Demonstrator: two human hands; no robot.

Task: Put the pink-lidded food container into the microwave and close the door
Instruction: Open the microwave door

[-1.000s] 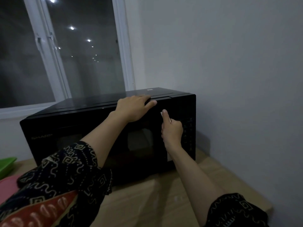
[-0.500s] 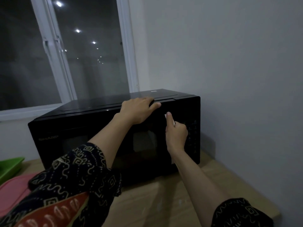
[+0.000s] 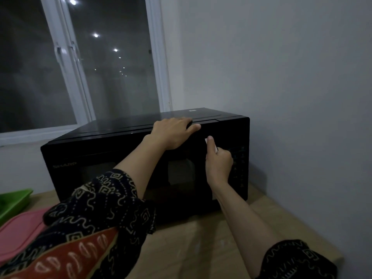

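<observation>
A glossy black box-shaped microwave point(image 3: 124, 158) sits on a pale wooden worktop point(image 3: 201, 238) in a dim room, in front of a white-framed window point(image 3: 66, 63) dark with night. Its door is closed. The person's left hand point(image 3: 171, 133) lies flat over the microwave's top front edge, fingers point(image 3: 187, 122) spread and resting on the casing, holding nothing. The right hand point(image 3: 218, 164) is curled around the pale vertical door handle point(image 3: 206, 141), thumb pointing up along it, fingers folded shut on it. Both arms wear dark patterned sleeves point(image 3: 96, 214).

The pink-lidded food container point(image 3: 18, 234) lies on the worktop at the lower left edge of view, well apart from the microwave and partly hidden behind the left sleeve. Just behind it sits a green plastic tray point(image 3: 14, 200).

By the look of it, the door is about to be pulled open. The microwave could slide or tip toward the person if the pull outweighs the left hand's bracing. The door likely hinges on the left and could swing into the left forearm. The trailing sleeve could also brush the container toward the worktop's edge.
</observation>
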